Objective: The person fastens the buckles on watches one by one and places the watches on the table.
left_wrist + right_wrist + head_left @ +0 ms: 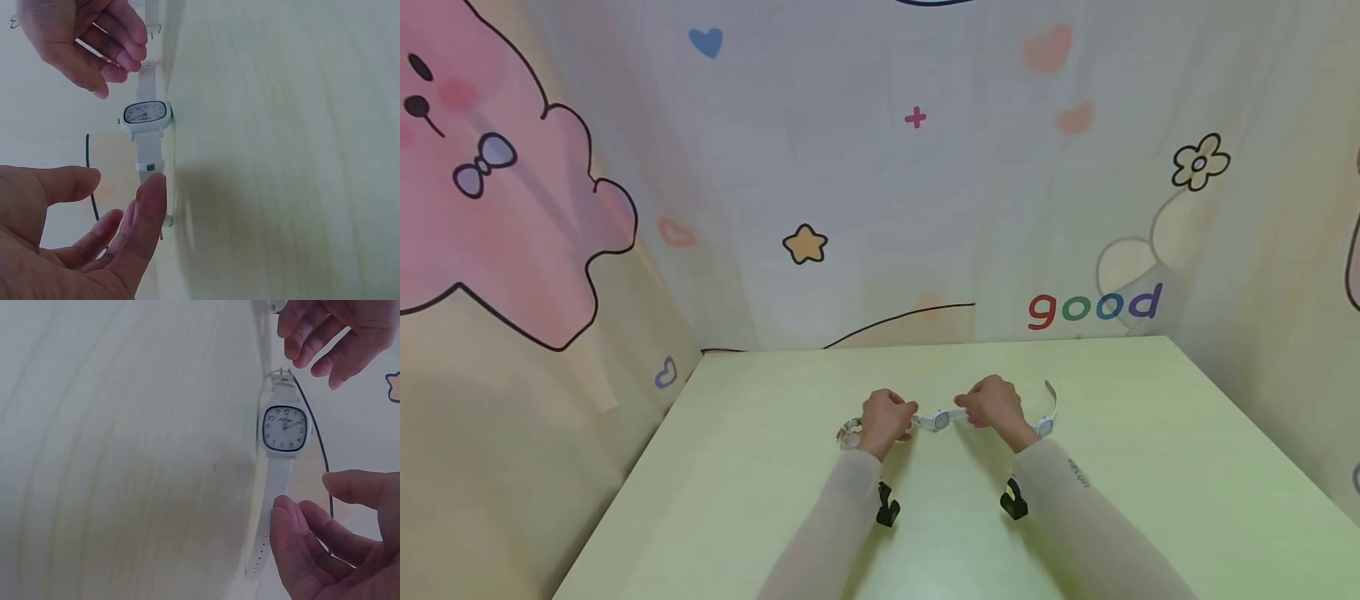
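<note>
Between the two hands a white wristwatch (pixel 942 420) lies stretched out on the table, its squarish dial (pixel 285 428) edged in dark blue. My left hand (pixel 886 418) is at the buckle end, fingertips right at the strap in the left wrist view, thumb held apart. On the other side, my right hand (pixel 996 402) has its fingertips on the holed strap (pixel 278 481), and its thumb also stands away from the fingers. Left of the left hand is a metal-looking watch (pixel 852 437), partly hidden by it. Another white watch (pixel 1043 426) shows beyond the right wrist, its strap bent upward.
The pale green-yellow table (pixel 737 500) reaches back to a printed curtain (pixel 865 167) with cartoon shapes. More curtain hangs at both sides. Dark clip-like pieces (pixel 887 505) sit at the inner side of each sleeve.
</note>
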Motion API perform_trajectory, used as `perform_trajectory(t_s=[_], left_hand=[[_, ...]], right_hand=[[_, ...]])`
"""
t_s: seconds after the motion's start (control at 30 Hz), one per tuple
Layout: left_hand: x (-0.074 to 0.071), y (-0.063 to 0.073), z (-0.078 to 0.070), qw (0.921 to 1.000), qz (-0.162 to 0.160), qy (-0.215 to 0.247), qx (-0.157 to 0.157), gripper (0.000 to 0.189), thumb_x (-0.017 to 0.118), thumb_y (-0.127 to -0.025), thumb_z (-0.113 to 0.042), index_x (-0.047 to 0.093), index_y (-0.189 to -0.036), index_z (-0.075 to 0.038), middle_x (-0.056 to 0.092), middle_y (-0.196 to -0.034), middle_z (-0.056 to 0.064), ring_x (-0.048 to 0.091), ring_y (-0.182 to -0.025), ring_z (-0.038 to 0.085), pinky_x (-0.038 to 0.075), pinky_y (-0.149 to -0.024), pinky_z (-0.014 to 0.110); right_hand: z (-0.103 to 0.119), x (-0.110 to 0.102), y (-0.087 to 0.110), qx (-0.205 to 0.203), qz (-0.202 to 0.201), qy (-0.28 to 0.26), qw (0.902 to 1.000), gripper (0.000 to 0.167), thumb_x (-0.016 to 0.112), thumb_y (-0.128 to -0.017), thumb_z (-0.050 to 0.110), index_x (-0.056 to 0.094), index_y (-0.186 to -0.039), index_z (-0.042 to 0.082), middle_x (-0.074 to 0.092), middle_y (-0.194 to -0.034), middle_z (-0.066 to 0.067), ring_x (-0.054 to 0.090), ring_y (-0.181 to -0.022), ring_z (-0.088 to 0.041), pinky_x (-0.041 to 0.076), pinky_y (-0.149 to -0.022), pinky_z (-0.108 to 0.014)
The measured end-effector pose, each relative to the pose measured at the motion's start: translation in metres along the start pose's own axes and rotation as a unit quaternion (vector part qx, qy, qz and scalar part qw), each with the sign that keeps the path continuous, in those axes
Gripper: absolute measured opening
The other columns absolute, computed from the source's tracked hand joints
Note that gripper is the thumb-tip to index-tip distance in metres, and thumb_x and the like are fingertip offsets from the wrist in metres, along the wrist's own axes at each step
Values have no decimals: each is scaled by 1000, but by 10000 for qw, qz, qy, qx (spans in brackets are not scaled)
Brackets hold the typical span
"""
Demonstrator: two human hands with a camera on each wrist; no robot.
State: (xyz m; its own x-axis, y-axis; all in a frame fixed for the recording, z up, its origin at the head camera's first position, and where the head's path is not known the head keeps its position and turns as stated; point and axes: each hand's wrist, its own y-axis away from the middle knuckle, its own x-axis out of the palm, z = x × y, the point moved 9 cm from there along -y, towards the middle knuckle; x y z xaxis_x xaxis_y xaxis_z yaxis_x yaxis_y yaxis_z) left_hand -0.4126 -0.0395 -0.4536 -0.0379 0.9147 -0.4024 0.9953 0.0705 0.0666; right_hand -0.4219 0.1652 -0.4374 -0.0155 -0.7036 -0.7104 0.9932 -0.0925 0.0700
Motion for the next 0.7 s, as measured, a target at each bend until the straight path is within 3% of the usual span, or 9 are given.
perform_trajectory(t_s=[0.27,0.5,0.7], left_hand=[[5,-7,14,9991,-110,-263,-313,20,69,-87,-21,65,-93,-2,65,-67,5,70,-57,21,57,-59,28],[9,-11,23,9984,-69,-239,-511,23,68,-85,-18,61,-66,-8,56,-50,1,67,-48,19,56,-54,26],[9,-14,21,9980,-1,-298,-549,23,66,-85,-16,67,-66,-1,60,-49,5,64,-43,17,53,-51,24]], right_hand=[[-13,14,-6,280,186,290,9990,38,68,-89,35,68,-69,3,66,-59,-6,63,-50,-14,46,-54,-24],[-15,26,-10,396,383,71,9985,36,67,-90,32,68,-70,1,66,-60,-7,63,-49,-15,54,-51,-26],[-13,24,-11,425,259,-116,9987,33,65,-88,27,67,-69,0,64,-58,-7,61,-47,-15,54,-48,-27]])
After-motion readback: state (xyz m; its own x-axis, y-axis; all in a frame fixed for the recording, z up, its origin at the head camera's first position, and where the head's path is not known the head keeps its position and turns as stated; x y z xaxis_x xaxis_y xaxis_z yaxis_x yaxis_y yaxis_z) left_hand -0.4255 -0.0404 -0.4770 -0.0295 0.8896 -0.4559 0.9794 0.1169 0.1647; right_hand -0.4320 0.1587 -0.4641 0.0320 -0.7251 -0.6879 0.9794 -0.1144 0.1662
